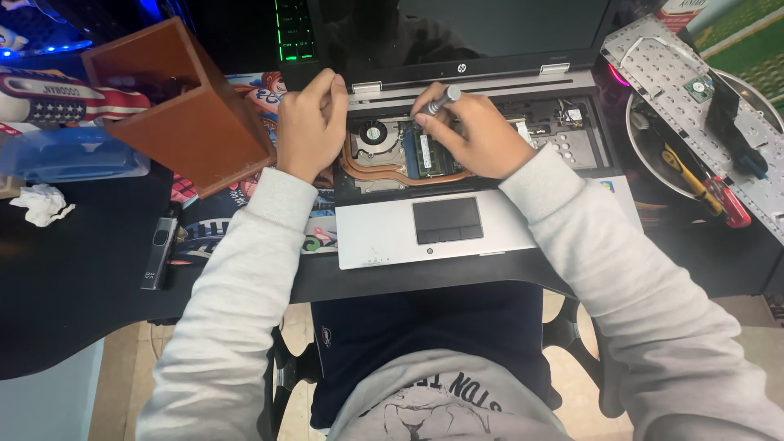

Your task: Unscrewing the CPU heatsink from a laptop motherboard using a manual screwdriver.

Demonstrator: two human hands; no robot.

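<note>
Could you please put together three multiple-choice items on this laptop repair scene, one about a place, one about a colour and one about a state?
1. Where does the brown wooden box stand?
A. to the left of the laptop
B. on the touchpad
C. in the metal bowl

2. What colour are the heat pipes by the fan?
A. blue
B. copper
C. white

3. In what state is the laptop?
A. lid shut
B. keyboard fitted
C. keyboard off, insides bare

Answers:
1. A, since the box sits on the desk beside the left hand, left of the laptop.
2. B, since the pipes curving under the fan are copper-coloured.
3. C, since the fan and boards show where the keys would be, while the right hand holds a silver screwdriver there.
</note>
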